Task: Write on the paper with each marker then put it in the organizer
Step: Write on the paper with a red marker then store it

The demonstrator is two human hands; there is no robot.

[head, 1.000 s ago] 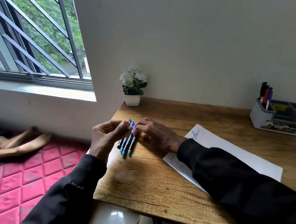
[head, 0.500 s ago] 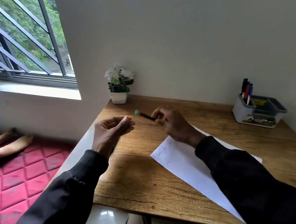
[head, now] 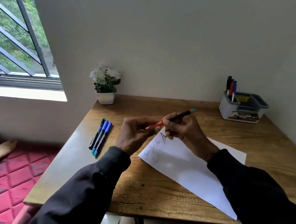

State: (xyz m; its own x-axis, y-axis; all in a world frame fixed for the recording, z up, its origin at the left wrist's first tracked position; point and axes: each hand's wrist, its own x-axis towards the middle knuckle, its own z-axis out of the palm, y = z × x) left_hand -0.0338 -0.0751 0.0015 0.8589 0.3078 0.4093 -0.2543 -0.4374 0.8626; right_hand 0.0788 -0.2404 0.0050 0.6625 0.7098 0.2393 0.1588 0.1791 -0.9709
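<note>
Three spare markers point(head: 100, 137) lie on the desk at left. Left hand point(head: 134, 134) pinches the red cap end of the marker point(head: 170, 119), right hand point(head: 180, 127) grips the barrel above the paper point(head: 184, 165). Looks like uncapping; next comes pulling it apart, writing, then the organizer point(head: 242, 107) far right.

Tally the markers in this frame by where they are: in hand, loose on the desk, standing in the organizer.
In hand, red-capped marker: 1
Loose on the desk, markers: 3
Standing in the organizer, markers: 3, possibly more hidden
Total: 7
</note>
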